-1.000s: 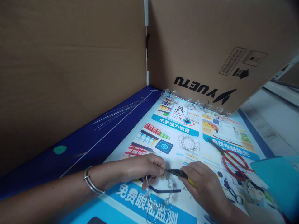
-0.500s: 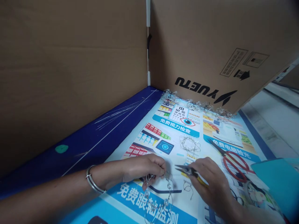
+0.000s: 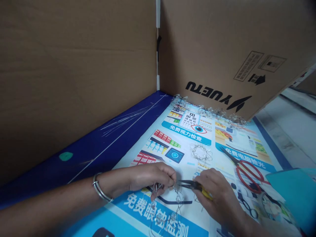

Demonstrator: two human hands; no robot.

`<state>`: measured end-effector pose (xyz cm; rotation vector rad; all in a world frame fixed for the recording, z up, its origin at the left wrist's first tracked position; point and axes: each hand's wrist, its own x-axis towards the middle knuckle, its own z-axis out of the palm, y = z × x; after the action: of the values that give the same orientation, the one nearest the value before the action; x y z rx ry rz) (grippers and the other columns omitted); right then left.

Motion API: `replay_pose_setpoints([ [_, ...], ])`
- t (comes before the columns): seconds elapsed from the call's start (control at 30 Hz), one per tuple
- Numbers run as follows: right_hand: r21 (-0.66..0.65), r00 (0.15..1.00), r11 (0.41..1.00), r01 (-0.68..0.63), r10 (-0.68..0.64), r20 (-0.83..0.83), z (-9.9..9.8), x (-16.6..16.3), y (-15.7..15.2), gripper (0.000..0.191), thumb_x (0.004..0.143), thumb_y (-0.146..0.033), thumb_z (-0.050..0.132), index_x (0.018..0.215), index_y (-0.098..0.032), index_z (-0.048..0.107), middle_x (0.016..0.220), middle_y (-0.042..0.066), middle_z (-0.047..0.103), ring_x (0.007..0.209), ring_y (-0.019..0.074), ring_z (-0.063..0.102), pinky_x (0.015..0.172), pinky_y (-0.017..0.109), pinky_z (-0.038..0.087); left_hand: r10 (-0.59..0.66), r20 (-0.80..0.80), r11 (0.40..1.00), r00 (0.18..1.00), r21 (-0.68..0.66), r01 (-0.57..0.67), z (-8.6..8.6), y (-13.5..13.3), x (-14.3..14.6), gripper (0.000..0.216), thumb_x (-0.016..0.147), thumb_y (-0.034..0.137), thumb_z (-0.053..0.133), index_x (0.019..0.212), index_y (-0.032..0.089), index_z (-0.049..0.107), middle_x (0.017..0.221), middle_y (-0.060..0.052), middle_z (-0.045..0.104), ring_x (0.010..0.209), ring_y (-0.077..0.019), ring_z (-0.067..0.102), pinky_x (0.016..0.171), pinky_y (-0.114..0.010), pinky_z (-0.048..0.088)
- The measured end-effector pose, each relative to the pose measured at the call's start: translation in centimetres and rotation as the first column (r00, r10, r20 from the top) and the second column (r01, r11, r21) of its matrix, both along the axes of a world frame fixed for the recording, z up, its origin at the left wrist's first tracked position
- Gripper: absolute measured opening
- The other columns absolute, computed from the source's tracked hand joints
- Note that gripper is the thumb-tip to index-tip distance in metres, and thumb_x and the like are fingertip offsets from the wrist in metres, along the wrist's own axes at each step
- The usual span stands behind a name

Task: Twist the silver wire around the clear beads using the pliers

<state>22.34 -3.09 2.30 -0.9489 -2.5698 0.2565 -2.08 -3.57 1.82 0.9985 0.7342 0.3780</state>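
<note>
My left hand [image 3: 158, 177], with a silver bangle on its wrist, pinches a loop of wire strung with clear beads [image 3: 159, 218]. The loop hangs below the fingers over the printed sheet. In my right hand [image 3: 217, 194] is a pair of pliers [image 3: 195, 185] with a yellow handle. Their dark tips point left and reach the wire beside my left fingertips. Whether the jaws have closed on the wire is too small to tell. Beyond the hands lies another beaded wire ring [image 3: 200, 152] on the sheet.
Red-handled scissors [image 3: 249, 176] lie to the right, near a teal sheet [image 3: 293, 194]. A row of beaded wire pieces [image 3: 209, 112] runs along the foot of the cardboard wall [image 3: 222, 49]. Thin loose wires [image 3: 128, 120] rest on the dark blue strip at left.
My right hand has brought the pliers left, so their tips now meet the wire at my left fingers. My left hand has stayed nearly in place; the hanging loop has swung slightly left.
</note>
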Motion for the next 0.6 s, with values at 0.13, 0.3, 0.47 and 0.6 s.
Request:
replay_pose_setpoints([
  [0.13, -0.048, 0.999, 0.999, -0.009, 0.011, 0.034, 0.2, -0.6, -0.7, 0.007, 0.080, -0.022, 0.053, 0.085, -0.021, 0.057, 0.080, 0.003, 0.055, 0.076, 0.0176, 0.049, 0.067, 0.032, 0.038, -0.025, -0.001, 1.000, 1.000, -0.001, 0.025, 0.0, 0.1, -0.1, 0.013, 0.071, 0.028, 0.055, 0.069, 0.014, 0.057, 0.048, 0.003, 0.049, 0.038, -0.0095, 0.043, 0.038, -0.021, 0.035],
  [0.3, -0.073, 0.999, 0.997, -0.013, 0.016, 0.031, 0.2, -0.8, -1.0, 0.006, 0.081, -0.022, 0.052, 0.085, -0.020, 0.057, 0.080, 0.004, 0.053, 0.076, 0.0180, 0.047, 0.067, 0.033, 0.037, -0.059, -0.016, 0.998, 0.998, -0.007, 0.059, 0.0, 0.2, -0.3, 0.013, 0.073, 0.028, 0.056, 0.073, 0.016, 0.058, 0.048, 0.004, 0.048, 0.039, -0.0098, 0.042, 0.039, -0.021, 0.035],
  [0.47, -0.048, 1.000, 0.999, -0.017, 0.018, 0.021, 0.1, -0.9, -1.2, 0.008, 0.081, -0.019, 0.052, 0.086, -0.019, 0.058, 0.080, 0.004, 0.053, 0.076, 0.0186, 0.045, 0.066, 0.033, 0.035, -0.072, -0.029, 0.997, 0.997, -0.013, 0.071, 0.0, 0.2, -0.3, 0.012, 0.072, 0.028, 0.057, 0.073, 0.016, 0.059, 0.051, 0.003, 0.048, 0.041, -0.0097, 0.041, 0.038, -0.020, 0.035],
  [0.6, 0.055, 0.998, 0.998, -0.016, 0.013, 0.055, 0.1, -0.8, -1.3, 0.013, 0.081, -0.018, 0.052, 0.091, -0.019, 0.058, 0.079, 0.004, 0.053, 0.076, 0.0189, 0.045, 0.067, 0.033, 0.034, -0.070, -0.043, 0.997, 0.997, 0.009, 0.071, 0.1, 0.1, -0.1, 0.011, 0.073, 0.026, 0.055, 0.070, 0.016, 0.058, 0.048, 0.004, 0.047, 0.039, -0.0089, 0.039, 0.037, -0.020, 0.036],
])
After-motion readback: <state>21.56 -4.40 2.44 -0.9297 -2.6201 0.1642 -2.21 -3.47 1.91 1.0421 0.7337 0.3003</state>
